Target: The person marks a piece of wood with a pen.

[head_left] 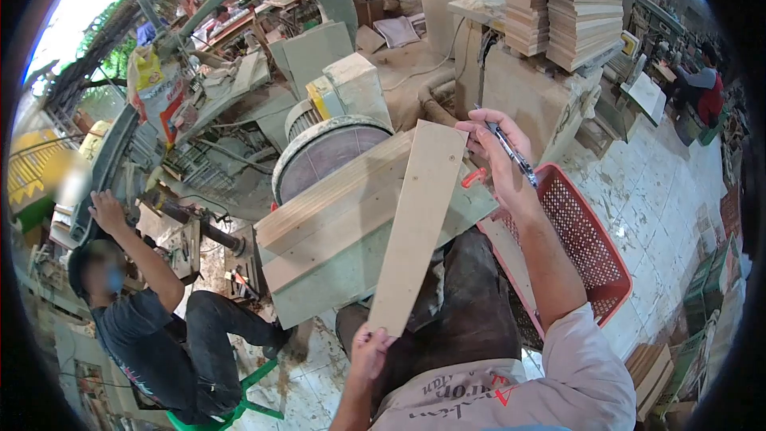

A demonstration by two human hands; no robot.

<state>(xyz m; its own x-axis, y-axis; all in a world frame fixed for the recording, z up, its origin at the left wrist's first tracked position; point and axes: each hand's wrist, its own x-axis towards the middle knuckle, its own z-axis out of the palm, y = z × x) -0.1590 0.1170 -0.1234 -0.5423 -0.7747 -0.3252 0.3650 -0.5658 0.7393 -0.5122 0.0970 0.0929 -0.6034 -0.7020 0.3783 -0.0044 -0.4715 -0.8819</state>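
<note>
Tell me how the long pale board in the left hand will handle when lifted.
The board is probably stiff: it runs straight, with no visible bend. Its knots suggest wood, so it is likely moderate in weight. Being long and narrow, it may tip or swing if only the left hand holds it by one end.

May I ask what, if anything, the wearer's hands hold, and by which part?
The left hand grips a board by its near end; the right hand holds a pen by its middle; board contact there is unclear.
</note>
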